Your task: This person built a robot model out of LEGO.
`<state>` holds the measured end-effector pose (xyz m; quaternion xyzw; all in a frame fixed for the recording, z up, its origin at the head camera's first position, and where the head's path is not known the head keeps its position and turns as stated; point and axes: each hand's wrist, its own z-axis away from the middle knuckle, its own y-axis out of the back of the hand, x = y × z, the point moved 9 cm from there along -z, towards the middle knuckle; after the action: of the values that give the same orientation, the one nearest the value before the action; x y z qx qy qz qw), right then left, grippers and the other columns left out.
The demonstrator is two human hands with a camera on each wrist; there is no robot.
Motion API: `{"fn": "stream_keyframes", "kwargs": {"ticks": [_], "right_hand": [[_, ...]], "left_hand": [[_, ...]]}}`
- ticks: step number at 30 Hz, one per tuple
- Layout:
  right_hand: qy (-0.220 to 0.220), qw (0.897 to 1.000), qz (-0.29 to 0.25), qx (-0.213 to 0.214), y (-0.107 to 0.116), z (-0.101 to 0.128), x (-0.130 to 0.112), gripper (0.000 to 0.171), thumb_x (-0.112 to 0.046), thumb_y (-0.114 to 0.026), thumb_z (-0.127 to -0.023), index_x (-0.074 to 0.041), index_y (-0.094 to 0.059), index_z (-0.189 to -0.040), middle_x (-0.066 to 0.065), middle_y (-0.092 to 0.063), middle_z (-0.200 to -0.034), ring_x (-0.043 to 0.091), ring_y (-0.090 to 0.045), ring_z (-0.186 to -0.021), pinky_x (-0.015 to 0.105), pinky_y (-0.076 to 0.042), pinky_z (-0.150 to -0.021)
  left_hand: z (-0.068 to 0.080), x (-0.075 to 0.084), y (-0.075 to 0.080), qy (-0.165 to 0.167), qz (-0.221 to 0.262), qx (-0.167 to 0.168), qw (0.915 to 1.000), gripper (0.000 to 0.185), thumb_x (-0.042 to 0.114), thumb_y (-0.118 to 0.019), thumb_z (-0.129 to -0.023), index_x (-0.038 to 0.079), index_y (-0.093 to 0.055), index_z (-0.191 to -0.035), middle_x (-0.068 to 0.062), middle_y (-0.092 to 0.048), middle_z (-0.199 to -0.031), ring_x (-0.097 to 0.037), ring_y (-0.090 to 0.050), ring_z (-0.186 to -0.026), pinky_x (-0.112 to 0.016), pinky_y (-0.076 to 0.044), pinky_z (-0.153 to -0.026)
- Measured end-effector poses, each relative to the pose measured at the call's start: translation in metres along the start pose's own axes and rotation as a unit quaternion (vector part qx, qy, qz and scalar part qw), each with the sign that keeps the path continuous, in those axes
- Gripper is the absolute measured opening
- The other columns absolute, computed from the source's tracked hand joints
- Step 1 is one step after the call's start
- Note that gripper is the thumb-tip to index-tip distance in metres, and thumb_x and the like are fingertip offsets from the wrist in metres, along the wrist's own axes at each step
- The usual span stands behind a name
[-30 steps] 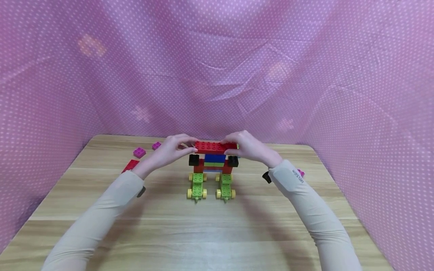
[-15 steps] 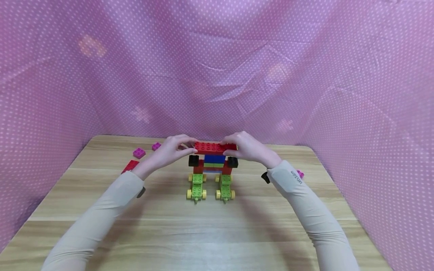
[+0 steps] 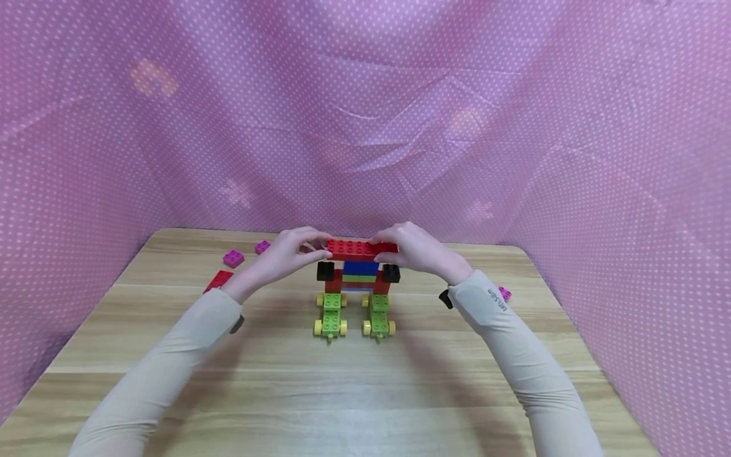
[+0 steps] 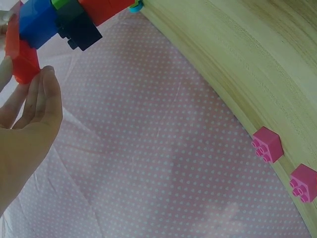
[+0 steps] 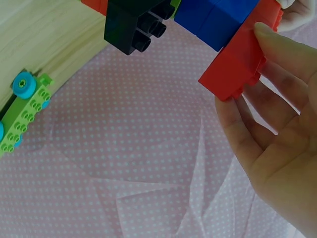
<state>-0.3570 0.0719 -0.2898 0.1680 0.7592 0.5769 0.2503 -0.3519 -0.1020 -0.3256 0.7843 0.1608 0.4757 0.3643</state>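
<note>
small grey lettering on right sleeve (image 3: 498, 298), too blurred to read

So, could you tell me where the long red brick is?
In the head view, the long red brick tops the brick model, pinched between left hand and right hand.

Pink cloth (image 3: 365, 114) with white dots hangs on three sides of a light wooden table (image 3: 354, 387), creased at the back.
</note>
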Motion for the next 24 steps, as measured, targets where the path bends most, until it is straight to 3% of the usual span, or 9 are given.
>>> {"fn": "stream_keyframes", "kwargs": {"ticks": [12,24], "right_hand": [[-0.001,1.000,0.011,0.010,0.000,0.004,-0.001,0.032,-0.021,-0.073,-0.091,-0.007,-0.070,-0.120,0.008,-0.074,-0.115,0.020,-0.071,-0.103,0.035,-0.058,-0.093],[-0.042,0.999,0.007,0.018,0.003,0.020,0.014,0.037,-0.029,-0.070,-0.092,-0.010,-0.068,-0.124,0.007,-0.072,-0.118,0.020,-0.069,-0.105,0.038,-0.057,-0.094]], "left_hand": [[0.001,-0.001,0.000,0.000,0.002,0.001,1.0000,0.037,0.025,-0.067,-0.095,0.009,-0.064,-0.129,-0.010,-0.068,-0.118,-0.022,-0.065,-0.104,-0.042,-0.058,-0.094],[0.002,-0.002,-0.001,0.001,0.001,0.002,1.0000,0.038,0.027,-0.067,-0.095,0.010,-0.064,-0.130,-0.008,-0.068,-0.119,-0.020,-0.065,-0.103,-0.041,-0.058,-0.093]]}}
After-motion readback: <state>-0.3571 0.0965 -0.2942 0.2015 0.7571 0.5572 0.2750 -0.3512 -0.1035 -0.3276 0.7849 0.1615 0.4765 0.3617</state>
